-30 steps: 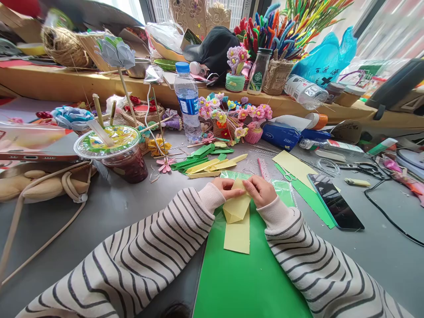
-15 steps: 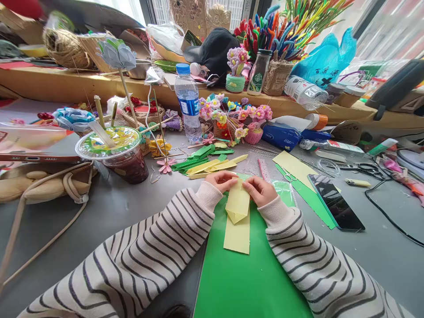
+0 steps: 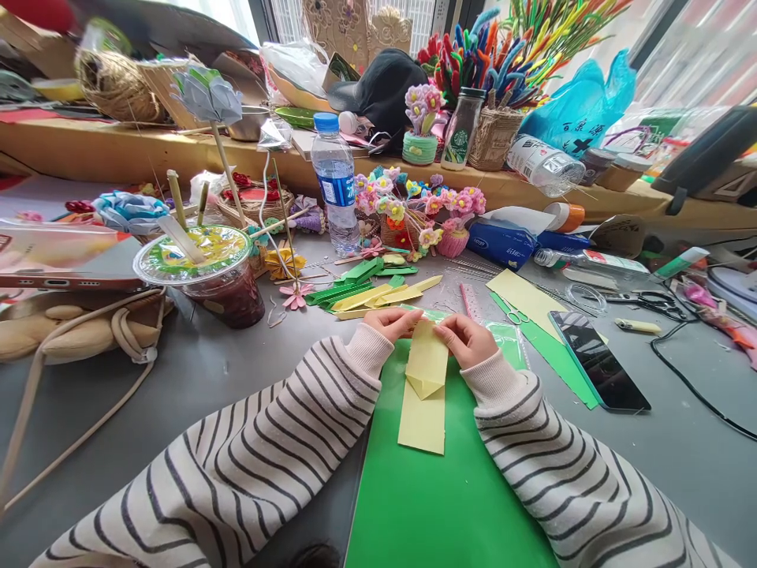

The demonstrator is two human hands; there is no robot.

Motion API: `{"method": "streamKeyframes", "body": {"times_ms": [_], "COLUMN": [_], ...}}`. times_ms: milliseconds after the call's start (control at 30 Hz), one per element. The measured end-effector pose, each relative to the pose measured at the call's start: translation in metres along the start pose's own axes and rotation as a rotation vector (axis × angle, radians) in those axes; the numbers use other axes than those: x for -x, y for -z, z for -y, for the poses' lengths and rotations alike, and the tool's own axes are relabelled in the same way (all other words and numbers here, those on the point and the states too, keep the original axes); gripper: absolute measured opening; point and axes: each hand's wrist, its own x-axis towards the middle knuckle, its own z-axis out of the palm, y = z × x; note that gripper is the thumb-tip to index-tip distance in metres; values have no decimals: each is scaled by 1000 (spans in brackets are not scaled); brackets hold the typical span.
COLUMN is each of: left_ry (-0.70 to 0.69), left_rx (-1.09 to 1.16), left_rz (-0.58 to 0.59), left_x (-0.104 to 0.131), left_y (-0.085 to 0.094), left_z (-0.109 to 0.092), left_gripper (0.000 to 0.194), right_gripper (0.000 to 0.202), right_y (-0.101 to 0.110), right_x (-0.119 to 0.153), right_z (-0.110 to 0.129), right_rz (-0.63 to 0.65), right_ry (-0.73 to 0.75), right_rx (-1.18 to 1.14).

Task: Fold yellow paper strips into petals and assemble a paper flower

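Note:
A pale yellow paper strip (image 3: 428, 355), its near end folded to a point, is held up between my two hands. My left hand (image 3: 397, 324) pinches its far left corner, and my right hand (image 3: 466, 339) pinches the far right edge. Beneath it, a second flat yellow strip (image 3: 422, 422) lies on the green mat (image 3: 449, 505); I cannot tell whether the two are joined. Just beyond my left hand are folded yellow paper pieces (image 3: 384, 296) and folded green paper pieces (image 3: 348, 284).
On the left stands a lidded drink cup (image 3: 228, 292). Right of the mat lie a phone (image 3: 597, 359), small scissors (image 3: 516, 314) and yellow paper (image 3: 526, 293). A water bottle (image 3: 336, 189) and crocheted flowers (image 3: 390, 197) stand at the back, below a crowded ledge (image 3: 378, 170).
The folded strip has tilted slightly, and its pointed end shifts a little to the right. My left hand has moved slightly left; both hands keep their pinch.

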Motion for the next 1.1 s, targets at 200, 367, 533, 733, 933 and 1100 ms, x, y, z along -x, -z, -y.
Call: {"method": "streamKeyframes", "body": {"times_ms": [200, 367, 533, 733, 933, 1100], "left_ry": [141, 162, 155, 147, 237, 303], "left_rx": [91, 42, -27, -47, 93, 74], "left_rz": [12, 98, 83, 53, 97, 96], "left_x": [-2, -4, -4, -6, -8, -10], "left_y": [1, 3, 3, 2, 3, 3], "left_z": [1, 2, 3, 5, 1, 0], "left_gripper": [27, 28, 30, 32, 38, 44], "right_gripper": [22, 23, 22, 22, 22, 24], "right_y": [0, 1, 1, 1, 0, -3], "right_x": [1, 1, 2, 3, 3, 2], "right_z": [3, 5, 6, 7, 5, 3], "right_rz": [-1, 15, 34, 45, 5, -72], "right_ry": [24, 23, 31, 50, 59, 60], "right_rx": [-11, -32, -47, -80, -78, -80]}}
